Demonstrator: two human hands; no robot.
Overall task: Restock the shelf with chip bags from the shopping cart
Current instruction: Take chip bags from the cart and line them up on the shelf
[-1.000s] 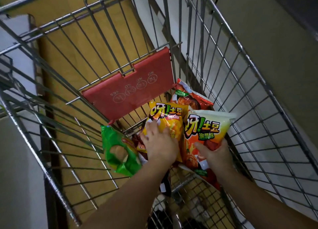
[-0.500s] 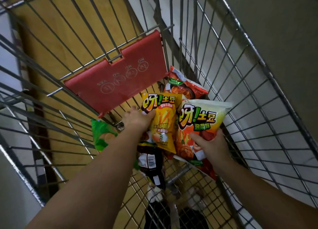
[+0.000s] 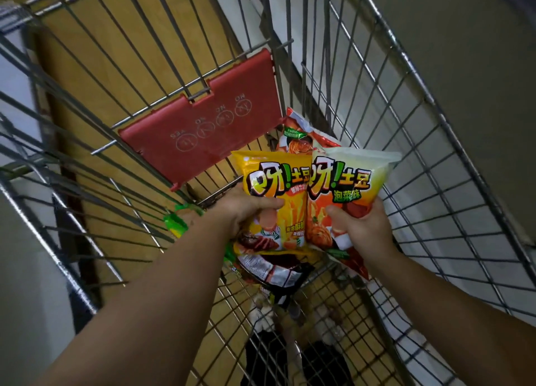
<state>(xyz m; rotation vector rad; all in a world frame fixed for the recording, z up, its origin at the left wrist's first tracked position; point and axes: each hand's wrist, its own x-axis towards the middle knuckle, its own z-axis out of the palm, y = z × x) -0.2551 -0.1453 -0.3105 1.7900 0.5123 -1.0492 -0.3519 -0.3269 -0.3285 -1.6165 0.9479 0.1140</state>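
Wire cart [image 3: 420,142] fills frame; tan floor seen through mesh, grey wall at upper right. Red flap [image 3: 203,133] on cart's far end, frame centre. Left hand [image 3: 246,211] grips yellow bag [image 3: 275,182], thumb across its front. Right hand [image 3: 362,229] grips orange-white bag [image 3: 348,179] just beside it, edges overlapping. Both bags upright, glossy, bold lettering. Red bag [image 3: 298,130] behind them; green bag [image 3: 174,226] at lower left; dark bag [image 3: 278,272] beneath.
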